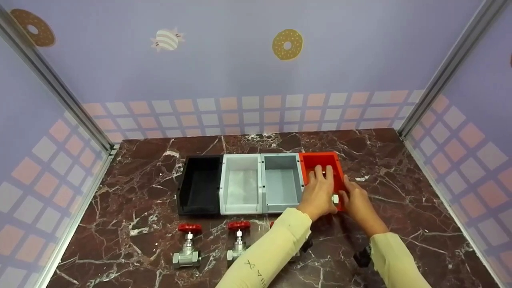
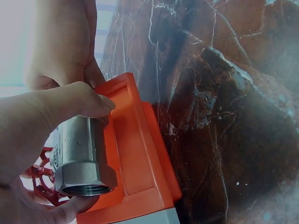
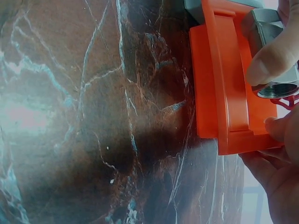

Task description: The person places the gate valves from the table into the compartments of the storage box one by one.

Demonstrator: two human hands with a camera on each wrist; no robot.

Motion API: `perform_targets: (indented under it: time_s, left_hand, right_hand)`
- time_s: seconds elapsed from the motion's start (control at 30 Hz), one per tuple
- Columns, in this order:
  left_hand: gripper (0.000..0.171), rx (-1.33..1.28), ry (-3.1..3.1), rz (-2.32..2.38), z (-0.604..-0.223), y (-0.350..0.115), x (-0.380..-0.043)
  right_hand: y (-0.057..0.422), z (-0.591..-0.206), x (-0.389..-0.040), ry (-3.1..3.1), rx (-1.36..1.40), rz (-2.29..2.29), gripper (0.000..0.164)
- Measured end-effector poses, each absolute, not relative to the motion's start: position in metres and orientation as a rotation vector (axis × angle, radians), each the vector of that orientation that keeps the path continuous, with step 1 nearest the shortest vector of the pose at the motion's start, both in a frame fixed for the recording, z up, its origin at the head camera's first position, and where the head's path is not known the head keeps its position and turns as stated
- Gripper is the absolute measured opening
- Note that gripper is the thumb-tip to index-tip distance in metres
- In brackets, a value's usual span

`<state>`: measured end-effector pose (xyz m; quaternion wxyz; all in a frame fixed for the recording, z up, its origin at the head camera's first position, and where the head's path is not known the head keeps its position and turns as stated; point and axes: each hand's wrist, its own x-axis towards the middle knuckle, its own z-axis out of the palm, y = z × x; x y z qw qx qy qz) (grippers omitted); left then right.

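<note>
My left hand (image 1: 319, 194) grips a metal valve (image 2: 81, 154) over the red bin (image 3: 232, 93), with the thumb laid across the valve body. The valve's threaded hex end shows in both wrist views. Its red handwheel (image 2: 43, 184) is partly hidden behind the fingers. On the bin's right side, my right hand (image 1: 359, 203) pinches the wall, thumb over the inside and fingers outside. In the head view both hands cover much of the bin's front.
Left of the red bin stand a grey bin (image 1: 281, 208), a white bin (image 1: 241, 209) and a black bin (image 1: 200, 210), side by side. Valves with red handwheels stand in front, one left (image 1: 187, 256) and one further right (image 1: 239, 244); my left sleeve partly hides another. Patterned walls enclose the marbled table (image 1: 140, 188).
</note>
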<state>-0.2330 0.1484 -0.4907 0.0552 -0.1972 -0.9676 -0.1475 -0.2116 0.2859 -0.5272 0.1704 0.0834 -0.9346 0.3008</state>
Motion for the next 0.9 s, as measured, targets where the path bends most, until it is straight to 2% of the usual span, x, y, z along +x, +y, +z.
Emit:
perform_targets:
  time_s: [0.9]
  left_hand:
    - [0.113,-0.552,-2.936,-0.370,-0.496,0.153,-0.244]
  right_hand:
    - [0.288,-0.527,-0.214,-2.715,0.220,0.833,0.051]
